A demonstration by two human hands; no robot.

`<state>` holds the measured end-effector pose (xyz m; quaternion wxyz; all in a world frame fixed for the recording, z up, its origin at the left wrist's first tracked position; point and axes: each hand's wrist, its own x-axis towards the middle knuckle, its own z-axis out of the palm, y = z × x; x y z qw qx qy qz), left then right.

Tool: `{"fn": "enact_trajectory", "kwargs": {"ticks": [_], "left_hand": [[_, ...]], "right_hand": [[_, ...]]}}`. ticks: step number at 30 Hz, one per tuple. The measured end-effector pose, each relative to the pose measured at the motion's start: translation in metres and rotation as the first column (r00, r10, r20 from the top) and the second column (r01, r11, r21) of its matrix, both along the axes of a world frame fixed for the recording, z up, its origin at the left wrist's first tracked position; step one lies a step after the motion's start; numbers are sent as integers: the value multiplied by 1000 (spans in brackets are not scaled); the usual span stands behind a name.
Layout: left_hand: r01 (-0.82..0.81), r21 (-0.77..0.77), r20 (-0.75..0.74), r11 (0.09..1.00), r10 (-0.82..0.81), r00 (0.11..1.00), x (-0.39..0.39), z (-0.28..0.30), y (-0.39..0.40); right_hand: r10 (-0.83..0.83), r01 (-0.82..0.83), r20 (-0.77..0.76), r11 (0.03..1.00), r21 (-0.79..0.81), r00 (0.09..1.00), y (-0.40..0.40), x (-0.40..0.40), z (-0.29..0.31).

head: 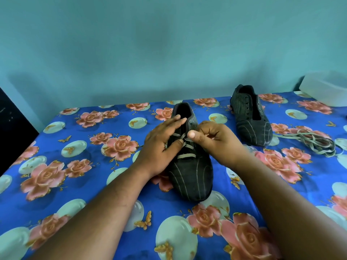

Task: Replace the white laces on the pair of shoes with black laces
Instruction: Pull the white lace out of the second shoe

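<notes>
While the left hand [161, 145] rests flat-fingered on the near shoe [189, 166], the right hand [212, 139] beside it pinches its white lace [185, 145]. Risk: hard pull shifts shoe. Second shoe [251, 117], removed lace [315, 143]: beyond right hand.

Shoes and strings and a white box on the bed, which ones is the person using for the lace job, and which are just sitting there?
For the job:
- near shoe, white lace still in
- left hand resting on it
- right hand pinching its lace
- far shoe, no lace
- loose lace pile

Just lying about:
- white box
- flowered bedsheet
</notes>
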<state>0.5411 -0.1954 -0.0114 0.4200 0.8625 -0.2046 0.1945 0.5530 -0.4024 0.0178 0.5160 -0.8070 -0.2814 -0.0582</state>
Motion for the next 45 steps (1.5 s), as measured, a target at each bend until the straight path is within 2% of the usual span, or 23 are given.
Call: {"fn": "enact_trajectory", "kwargs": {"ticks": [2, 4, 6, 8, 10, 12, 13, 15, 17, 18, 21, 24, 27, 28, 29, 31, 33, 35, 38, 40, 42, 44, 45], "left_hand": [[-5, -8, -5, 1000, 5, 1000, 0, 0, 0], [-8, -3, -6, 1000, 8, 1000, 0, 0, 1], [0, -10, -7, 1000, 0, 1000, -1, 1, 0], [5, -16, -12, 1000, -5, 1000, -2, 3, -1], [-3, -14, -19, 1000, 3, 1000, -4, 5, -1], [-8, -18, -26, 1000, 8, 1000, -5, 5, -2], [-10, -17, -28, 1000, 10, 1000, -5, 4, -2], [-10, -19, -26, 1000, 10, 1000, -3, 3, -2], [-8, -20, -19, 1000, 7, 1000, -1, 1, -1], [-5, -20, -17, 1000, 4, 1000, 0, 0, 0], [1, -19, -14, 1000, -2, 1000, 0, 1, -1], [3, -29, -17, 1000, -4, 1000, -1, 2, -2], [-1, -36, -34, 999, -1, 999, -2, 2, -1], [-2, -38, -38, 999, 0, 999, -2, 3, -1], [-4, -39, -40, 999, 3, 999, -3, 3, -1], [-10, -33, -49, 999, 8, 999, -3, 3, -2], [-11, -30, -51, 999, 10, 999, -3, 3, -2], [-10, -20, -46, 1000, 9, 999, -3, 3, -1], [-6, -21, -44, 1000, 5, 999, -3, 3, -2], [-1, -31, -43, 1000, 0, 999, -3, 3, -2], [1, -34, -38, 999, -3, 999, -3, 3, -2], [0, -36, -31, 999, -1, 1000, -3, 4, -1], [-1, -38, -33, 999, -1, 999, -3, 4, -2]], "right_hand": [[-164, 189, 156, 969, -156, 974, 2, 4, -8], [-198, 236, 209, 956, -172, 958, 4, 4, -11], [-160, 173, 163, 982, -75, 974, 5, 2, -8], [-44, 41, 83, 998, 46, 996, 4, -2, 0], [99, -86, -42, 965, 247, 994, 2, -8, 7], [166, -86, -168, 911, 403, 972, 0, -15, 14], [141, -57, -193, 921, 386, 971, 0, -15, 16], [-10, 33, -130, 984, 176, 992, 0, -13, 13], [-147, 145, -48, 988, -51, 988, 2, -10, 9], [-173, 170, -47, 983, -72, 984, 3, -10, 10], [-121, 126, -107, 991, 44, 987, 2, -16, 16], [5, 38, -164, 966, 257, 986, 0, -17, 20], [132, 27, -229, 811, 584, 964, -4, -12, 20], [158, 49, -246, 742, 668, 956, -4, -9, 21], [120, 90, -256, 728, 679, 959, -5, -8, 21], [-145, 222, -194, 857, 465, 970, -4, -8, 20], [-340, 335, -9, 920, 206, 940, -3, -10, 14], [-389, 398, 189, 918, -9, 902, 1, -13, 9], [-326, 464, 415, 837, -291, 849, 8, -12, 5], [-272, 426, 442, 854, -299, 855, 10, -14, 6], [-243, 286, 306, 953, -102, 921, 9, -15, 11], [-239, 224, 189, 970, 94, 952, 4, -15, 17], [-228, 208, 182, 970, 123, 957, 3, -15, 19]]}}
